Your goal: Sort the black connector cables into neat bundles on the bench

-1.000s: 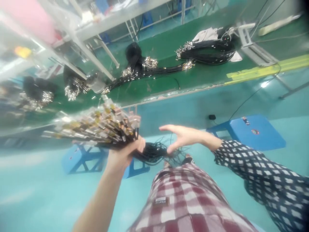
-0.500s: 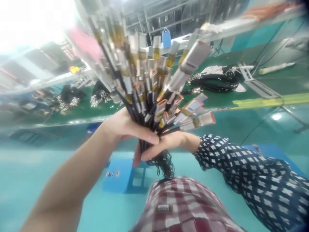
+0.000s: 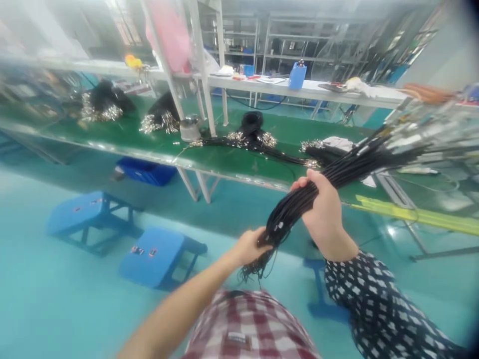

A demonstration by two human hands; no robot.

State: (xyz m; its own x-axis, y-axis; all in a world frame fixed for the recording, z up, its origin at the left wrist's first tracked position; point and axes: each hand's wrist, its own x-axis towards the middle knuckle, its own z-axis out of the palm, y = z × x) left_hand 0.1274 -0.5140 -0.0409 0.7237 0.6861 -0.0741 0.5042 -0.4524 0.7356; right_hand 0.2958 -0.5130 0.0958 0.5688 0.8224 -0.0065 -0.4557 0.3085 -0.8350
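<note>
A thick bundle of black cables (image 3: 299, 202) slants across the front of my body, clear of the bench. Near its lower end, above the loose thin wire tails, my left hand (image 3: 251, 247) is closed round it. Higher up, my right hand (image 3: 325, 207) wraps the bundle, thumb on top. The far end fans out to the upper right in pale metallic connectors (image 3: 415, 134), smeared by motion. Behind the bundle, a coil of black cables (image 3: 252, 127) with shiny ends and a long strand of cables (image 3: 262, 148) lie on the green bench top.
The green bench (image 3: 228, 162) runs across in front, carrying more cable bundles (image 3: 107, 102) on the left and a round metal pot (image 3: 190, 128). Blue stools (image 3: 155, 257) stand on the floor, a blue crate (image 3: 147, 170) under the bench. Yellow strips (image 3: 415, 212) mark the right.
The connector end has swung from the left, past upright, over to the upper right. My right hand, open and apart at first, has closed on the bundle; my left hand now grips nearer the wire tails.
</note>
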